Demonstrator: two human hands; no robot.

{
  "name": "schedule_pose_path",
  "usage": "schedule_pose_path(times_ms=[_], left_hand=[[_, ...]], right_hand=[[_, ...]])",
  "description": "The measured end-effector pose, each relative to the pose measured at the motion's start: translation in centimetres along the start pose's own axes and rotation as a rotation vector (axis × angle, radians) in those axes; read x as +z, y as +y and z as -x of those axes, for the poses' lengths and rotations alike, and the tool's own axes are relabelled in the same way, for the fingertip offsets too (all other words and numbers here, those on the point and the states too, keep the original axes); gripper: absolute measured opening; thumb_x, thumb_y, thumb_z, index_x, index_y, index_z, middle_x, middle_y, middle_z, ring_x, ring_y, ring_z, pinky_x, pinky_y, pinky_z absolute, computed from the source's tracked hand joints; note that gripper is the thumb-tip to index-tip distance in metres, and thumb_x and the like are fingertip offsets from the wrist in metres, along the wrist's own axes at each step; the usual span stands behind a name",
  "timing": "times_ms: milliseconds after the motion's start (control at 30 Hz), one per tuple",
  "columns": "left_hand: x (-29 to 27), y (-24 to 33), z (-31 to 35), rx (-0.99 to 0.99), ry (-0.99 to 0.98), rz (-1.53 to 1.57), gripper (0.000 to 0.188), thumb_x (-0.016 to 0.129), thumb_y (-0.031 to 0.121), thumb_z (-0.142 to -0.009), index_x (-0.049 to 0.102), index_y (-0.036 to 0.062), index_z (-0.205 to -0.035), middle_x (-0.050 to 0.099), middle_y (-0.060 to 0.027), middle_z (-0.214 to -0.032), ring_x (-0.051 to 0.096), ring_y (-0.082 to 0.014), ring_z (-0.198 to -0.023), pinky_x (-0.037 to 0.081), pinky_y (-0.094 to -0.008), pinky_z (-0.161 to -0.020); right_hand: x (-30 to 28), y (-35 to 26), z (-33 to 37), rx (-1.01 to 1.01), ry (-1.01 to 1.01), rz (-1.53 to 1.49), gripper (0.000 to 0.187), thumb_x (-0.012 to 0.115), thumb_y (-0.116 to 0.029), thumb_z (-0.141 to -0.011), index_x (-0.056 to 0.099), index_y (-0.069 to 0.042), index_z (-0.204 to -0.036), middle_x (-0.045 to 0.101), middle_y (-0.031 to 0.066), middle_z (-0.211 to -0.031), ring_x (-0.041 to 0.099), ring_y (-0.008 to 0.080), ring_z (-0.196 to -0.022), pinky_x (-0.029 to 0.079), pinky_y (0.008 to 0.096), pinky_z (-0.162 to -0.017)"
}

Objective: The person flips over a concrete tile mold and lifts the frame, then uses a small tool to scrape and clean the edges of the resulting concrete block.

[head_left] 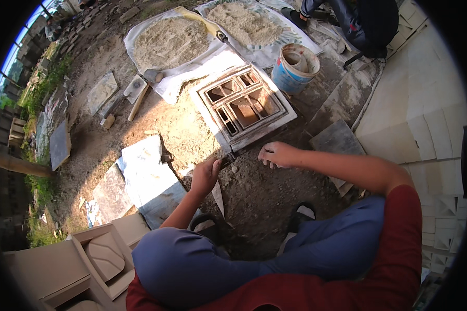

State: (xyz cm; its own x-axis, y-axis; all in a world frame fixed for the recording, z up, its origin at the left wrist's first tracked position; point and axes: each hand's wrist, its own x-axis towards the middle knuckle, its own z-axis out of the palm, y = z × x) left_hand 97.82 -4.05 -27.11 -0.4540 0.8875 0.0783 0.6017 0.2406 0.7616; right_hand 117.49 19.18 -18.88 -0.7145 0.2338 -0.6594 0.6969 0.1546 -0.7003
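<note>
A square mould (288, 115) with several openings lies on the ground in front of me, its frame crusted pale. By its near corner my left hand (205, 176) is closed, with a small dark piece showing beside the fingers; what it grips is unclear. My right hand (278, 155), dusty at the fingertips, hovers off the mould's near edge. Its fingers curl inward, and whatever they hold, if anything, is hidden. Below my left hand, a pale pointed blade-like piece (218, 199) points toward my feet.
Beyond the mould, sandy powder (174, 42) lies heaped on white sheets, near a bucket (284, 75). A mallet (139, 101) lies left. Pale cast blocks (399, 98) are stacked at right; more blocks (52, 264) stand at lower left. Another person's leg (310, 7) shows at the top.
</note>
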Motion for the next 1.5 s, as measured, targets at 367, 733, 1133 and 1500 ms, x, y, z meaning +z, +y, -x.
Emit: schedule_pose_path(times_ms=[367, 733, 1133, 1500], left_hand=[[-1.8, 3.6, 0.4, 0.247, 0.213, -0.171, 0.029, 0.060, 0.035, -0.101, 0.061, 0.0067, -0.109, 0.061, -0.0080, -0.066, 0.061, -0.0214, -0.059, 0.049, -0.0370, -0.059], [-2.0, 3.0, 0.8, 0.403, 0.108, -0.319, 0.039, 0.056, 0.037, -0.104, 0.059, 0.0048, -0.126, 0.070, -0.0096, -0.079, 0.067, -0.0251, -0.069, 0.052, -0.0382, -0.067], [-0.6, 1.8, 1.5, 0.109, 0.073, 0.012, 0.036, 0.047, 0.036, -0.107, 0.058, 0.0026, -0.112, 0.064, -0.0115, -0.069, 0.066, -0.0263, -0.067, 0.050, -0.0416, -0.064], [-0.4, -5.3, 2.8, -0.558, -0.468, 1.303, 0.060, 0.031, 0.054, -0.108, 0.060, 0.0021, -0.113, 0.055, -0.0034, -0.067, 0.050, -0.0156, -0.057, 0.047, -0.0340, -0.070]], right_hand=[[-0.5, 0.4, -0.7, -0.081, 0.065, -0.008, 0.025, 0.058, -0.025, -0.100, 0.065, -0.002, -0.102, 0.068, 0.0056, -0.085, 0.062, 0.0129, -0.068, 0.051, 0.0298, -0.062], [-1.0, 0.2, -0.6, -0.112, 0.106, 0.006, 0.026, 0.059, -0.027, -0.100, 0.065, -0.002, -0.103, 0.068, 0.0055, -0.086, 0.063, 0.0135, -0.070, 0.051, 0.0310, -0.062], [-0.4, -2.2, 0.4, -0.023, 0.136, -0.391, 0.032, 0.060, -0.035, -0.101, 0.058, -0.004, -0.108, 0.066, 0.0063, -0.094, 0.063, 0.0138, -0.073, 0.048, 0.0298, -0.060], [0.0, -3.9, 0.2, -0.006, 0.089, -0.560, 0.036, 0.061, -0.039, -0.100, 0.054, -0.006, -0.110, 0.065, 0.0067, -0.095, 0.061, 0.0138, -0.073, 0.047, 0.0300, -0.061]])
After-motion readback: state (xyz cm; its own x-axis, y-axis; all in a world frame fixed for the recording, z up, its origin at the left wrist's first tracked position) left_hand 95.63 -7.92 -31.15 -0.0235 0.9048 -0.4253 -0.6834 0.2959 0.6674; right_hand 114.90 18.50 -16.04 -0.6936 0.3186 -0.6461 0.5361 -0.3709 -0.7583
